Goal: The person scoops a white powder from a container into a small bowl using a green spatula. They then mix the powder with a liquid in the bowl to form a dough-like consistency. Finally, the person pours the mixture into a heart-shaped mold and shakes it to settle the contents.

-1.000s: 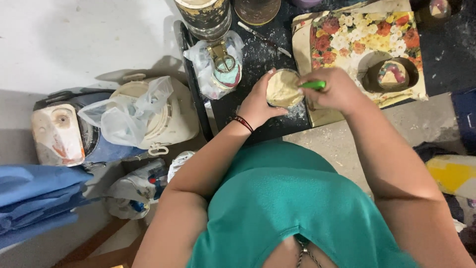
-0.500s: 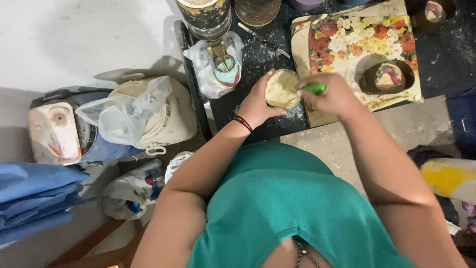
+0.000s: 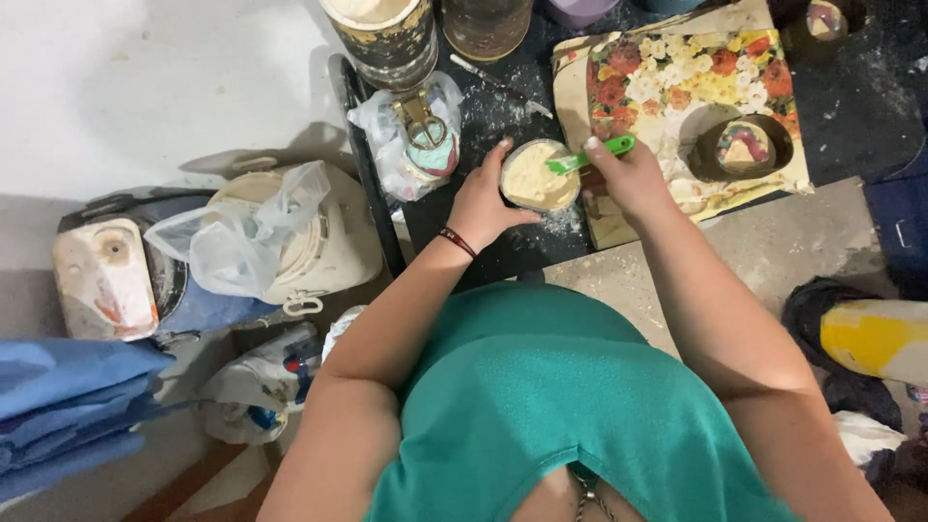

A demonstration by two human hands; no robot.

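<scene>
On the dark tray (image 3: 851,106), at its near edge, the left hand (image 3: 480,205) wraps round a small cup (image 3: 537,177) of pale paste, fingers closed on its left wall. The right hand (image 3: 633,179) pinches a green stick (image 3: 590,157) whose tip lies in the paste.

Left of the cup a clear bag (image 3: 401,145) holds a small round tin with a teal and pink face. Behind it stands a big can (image 3: 382,34) with a blotched dark-and-cream label, then a brownish jar (image 3: 486,24). Right of the cup lies a flowered sheet (image 3: 677,82), red, white and yellow blooms, with a dark oval mould (image 3: 742,147) on it holding a multicoloured piece. Off the tray, at left, a white bucket (image 3: 324,242) wears a clear plastic bag, beside a cream jug (image 3: 101,280) with orange stains and folded blue cloth (image 3: 68,406). A yellow container (image 3: 875,336) lies at right.

Since a second ago the cup has turned face up, so its paste shows more fully, and the stick has swung to the left across it; both hands keep their hold.

The can, jar and yellow container are cut off by the frame, and the tin's markings are too small to make out.
</scene>
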